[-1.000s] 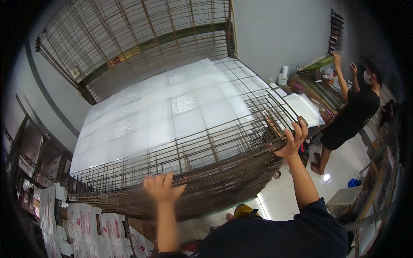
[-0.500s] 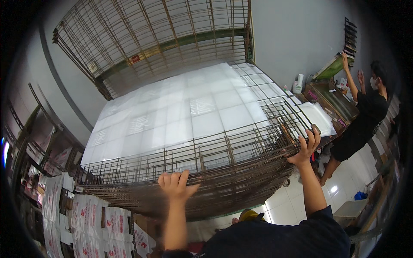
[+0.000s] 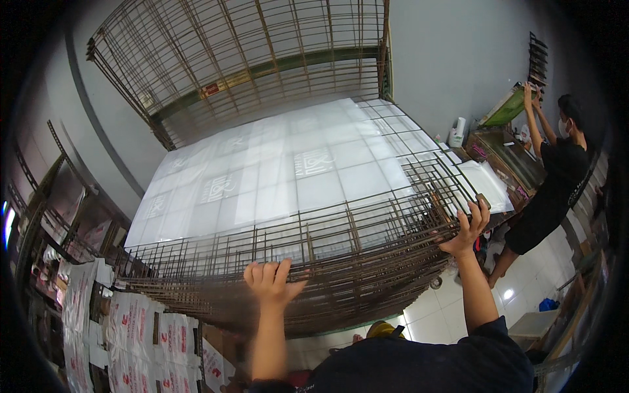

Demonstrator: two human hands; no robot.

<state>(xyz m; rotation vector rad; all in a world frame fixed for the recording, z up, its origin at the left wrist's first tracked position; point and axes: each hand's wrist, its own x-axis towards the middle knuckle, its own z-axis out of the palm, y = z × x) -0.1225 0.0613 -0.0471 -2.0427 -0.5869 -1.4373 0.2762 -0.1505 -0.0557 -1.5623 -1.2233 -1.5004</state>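
Note:
Before me stands a drying rack of stacked wire shelves (image 3: 354, 226), dark and rusty. Several translucent white plastic sheets or bags (image 3: 357, 157) with pale printing lie side by side on its top level. My left hand (image 3: 270, 283) has its fingers curled over the front edge of the shelves, left of the middle. At the front right corner my right hand (image 3: 464, 230) is closed round the same edge, thumb below. The undersides of both grips are partly hidden. More wire shelves (image 3: 282, 39) stand tilted up at the back.
To the right, a person (image 3: 557, 170) stands at a worktable (image 3: 501, 154), holding up a green-faced framed screen (image 3: 506, 108). White sheets (image 3: 488, 183) lie beside the rack's right corner. Printed plastic bags (image 3: 131, 340) hang or lie at the lower left, near a metal shelf frame (image 3: 56, 177).
Both my hands keep their grip, and the rack sits slightly differently in view. The other person's second hand has risen to the framed screen, so both hands are on it.

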